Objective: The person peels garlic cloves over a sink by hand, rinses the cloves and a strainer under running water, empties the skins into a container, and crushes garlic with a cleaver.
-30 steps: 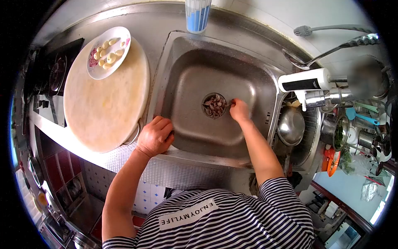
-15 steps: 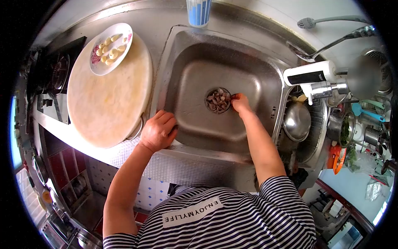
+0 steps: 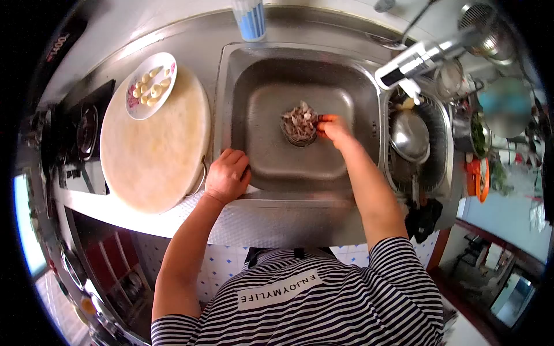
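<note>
My right hand [image 3: 334, 128] pinches the rim of a sink strainer [image 3: 300, 142] heaped with pale, purplish peelings [image 3: 300, 119], which look like garlic skins. The strainer is above the drain area of the steel sink [image 3: 271, 155], tilted a little; the drain opening is hidden. Resting on the sink's front left edge, my left hand [image 3: 228, 175] has its fingers curled closed. Whether anything is inside that hand cannot be seen. Left of it lies a round cutting board [image 3: 156, 155], with a plate [image 3: 138, 109] of peeled garlic cloves [image 3: 156, 91] at its far side.
A blue and white cup [image 3: 251, 23] stands behind the sink. To the right, a faucet [image 3: 404, 68] reaches over the sink's corner, and a metal ladle-like bowl [image 3: 410, 137] lies in a side basin. A stove [image 3: 86, 135] is at far left.
My right hand has raised the strainer slightly out of the drain, and the peelings now stand higher. My left hand stays at the sink edge. The camera view has shifted.
</note>
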`<state>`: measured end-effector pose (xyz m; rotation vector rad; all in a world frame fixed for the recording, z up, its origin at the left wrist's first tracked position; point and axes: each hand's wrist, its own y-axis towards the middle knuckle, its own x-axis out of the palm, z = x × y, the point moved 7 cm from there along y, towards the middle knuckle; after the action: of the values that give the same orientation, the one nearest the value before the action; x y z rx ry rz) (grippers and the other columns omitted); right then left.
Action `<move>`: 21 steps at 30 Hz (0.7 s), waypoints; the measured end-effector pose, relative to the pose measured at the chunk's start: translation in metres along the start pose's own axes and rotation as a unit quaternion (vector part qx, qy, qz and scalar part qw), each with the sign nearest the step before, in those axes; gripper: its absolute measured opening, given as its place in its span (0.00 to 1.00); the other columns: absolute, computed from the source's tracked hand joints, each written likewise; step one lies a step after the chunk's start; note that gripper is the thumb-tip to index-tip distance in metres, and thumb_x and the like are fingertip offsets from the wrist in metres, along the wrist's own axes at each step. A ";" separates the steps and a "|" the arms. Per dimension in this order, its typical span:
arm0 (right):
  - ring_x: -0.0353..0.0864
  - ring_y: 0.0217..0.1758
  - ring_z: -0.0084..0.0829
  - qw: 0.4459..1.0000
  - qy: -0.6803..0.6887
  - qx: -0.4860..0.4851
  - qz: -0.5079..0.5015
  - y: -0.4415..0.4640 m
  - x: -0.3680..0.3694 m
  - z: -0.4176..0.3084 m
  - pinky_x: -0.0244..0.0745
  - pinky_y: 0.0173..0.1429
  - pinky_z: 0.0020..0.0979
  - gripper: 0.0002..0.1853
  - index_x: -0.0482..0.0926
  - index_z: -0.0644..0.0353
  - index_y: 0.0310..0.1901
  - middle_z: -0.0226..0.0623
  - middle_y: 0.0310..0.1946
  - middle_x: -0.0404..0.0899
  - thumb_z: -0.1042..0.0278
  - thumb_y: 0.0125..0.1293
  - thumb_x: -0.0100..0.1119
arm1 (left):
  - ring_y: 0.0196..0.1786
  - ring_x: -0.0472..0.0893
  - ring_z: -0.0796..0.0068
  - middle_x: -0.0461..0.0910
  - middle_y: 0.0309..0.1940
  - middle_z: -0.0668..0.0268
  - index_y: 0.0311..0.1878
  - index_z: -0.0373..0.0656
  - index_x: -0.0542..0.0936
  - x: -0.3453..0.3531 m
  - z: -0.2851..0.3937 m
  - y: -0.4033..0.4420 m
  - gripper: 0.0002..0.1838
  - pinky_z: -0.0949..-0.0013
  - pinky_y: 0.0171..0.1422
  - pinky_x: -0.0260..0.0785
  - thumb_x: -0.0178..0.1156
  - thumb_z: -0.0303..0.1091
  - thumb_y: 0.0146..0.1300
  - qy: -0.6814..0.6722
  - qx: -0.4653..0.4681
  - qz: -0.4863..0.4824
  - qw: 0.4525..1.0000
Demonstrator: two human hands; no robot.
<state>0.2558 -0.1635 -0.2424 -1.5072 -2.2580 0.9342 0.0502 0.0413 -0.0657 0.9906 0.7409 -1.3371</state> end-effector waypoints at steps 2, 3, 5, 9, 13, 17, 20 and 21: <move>0.80 0.38 0.37 0.999 0.041 -0.008 0.010 -0.030 -0.007 -0.032 0.80 0.39 0.30 0.13 0.76 0.72 0.45 0.43 0.39 0.79 0.83 0.56 0.56 | 0.42 0.75 0.60 0.76 0.35 0.62 0.30 0.41 0.74 0.002 0.000 -0.001 0.08 0.62 0.44 0.72 0.61 0.26 0.44 0.007 0.011 -0.008 1.000; 0.80 0.37 0.36 0.997 0.073 -0.016 0.009 -0.046 -0.012 -0.047 0.81 0.39 0.29 0.13 0.76 0.72 0.45 0.43 0.39 0.78 0.83 0.56 0.55 | 0.42 0.75 0.59 0.76 0.34 0.62 0.30 0.41 0.74 0.004 0.000 -0.002 0.08 0.62 0.44 0.72 0.61 0.27 0.44 0.015 0.008 -0.012 1.000; 0.80 0.37 0.35 0.996 0.071 -0.040 0.026 -0.076 -0.024 -0.070 0.82 0.39 0.30 0.11 0.76 0.71 0.43 0.42 0.38 0.78 0.82 0.57 0.56 | 0.42 0.75 0.59 0.76 0.34 0.62 0.29 0.41 0.74 0.002 0.003 -0.002 0.07 0.61 0.44 0.72 0.61 0.27 0.45 0.022 0.023 -0.014 0.999; 0.81 0.38 0.32 0.995 0.067 -0.074 0.026 -0.124 -0.037 -0.084 0.81 0.43 0.30 0.13 0.76 0.70 0.43 0.42 0.37 0.79 0.78 0.56 0.59 | 0.42 0.75 0.57 0.76 0.34 0.60 0.30 0.41 0.75 0.006 0.006 -0.006 0.07 0.59 0.45 0.72 0.60 0.31 0.46 0.033 0.025 -0.012 0.999; 0.81 0.33 0.33 0.988 0.121 -0.088 0.046 -0.157 -0.048 -0.057 0.81 0.38 0.29 0.13 0.78 0.71 0.39 0.42 0.33 0.80 0.78 0.50 0.62 | 0.41 0.76 0.55 0.76 0.31 0.59 0.28 0.42 0.75 0.001 0.017 -0.012 0.06 0.57 0.46 0.70 0.60 0.30 0.45 0.048 0.050 -0.022 0.997; 0.81 0.33 0.31 0.973 0.221 -0.059 0.044 -0.196 -0.077 -0.041 0.82 0.37 0.29 0.11 0.78 0.69 0.38 0.39 0.33 0.80 0.79 0.52 0.62 | 0.37 0.74 0.53 0.75 0.30 0.58 0.29 0.41 0.75 0.014 0.002 -0.012 0.06 0.55 0.41 0.68 0.59 0.25 0.46 0.053 0.100 -0.019 0.993; 0.82 0.31 0.31 0.952 0.287 -0.096 0.046 -0.243 -0.137 -0.036 0.82 0.34 0.30 0.08 0.78 0.69 0.34 0.39 0.29 0.79 0.79 0.50 0.63 | 0.33 0.74 0.52 0.74 0.29 0.56 0.31 0.39 0.74 0.025 0.027 0.000 0.06 0.54 0.37 0.68 0.57 0.22 0.47 0.023 0.043 -0.019 0.999; 0.81 0.31 0.31 0.949 0.291 -0.111 0.055 -0.263 -0.157 -0.027 0.82 0.35 0.30 0.08 0.79 0.68 0.34 0.38 0.29 0.80 0.79 0.50 0.63 | 0.32 0.74 0.52 0.74 0.29 0.56 0.32 0.39 0.74 0.022 0.059 -0.002 0.06 0.56 0.37 0.69 0.56 0.21 0.48 -0.020 0.102 0.014 0.994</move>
<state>0.1465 -0.3611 -0.0332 -1.7312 -1.8959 0.2020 0.0450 -0.0211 -0.0606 1.1283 0.5652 -1.4255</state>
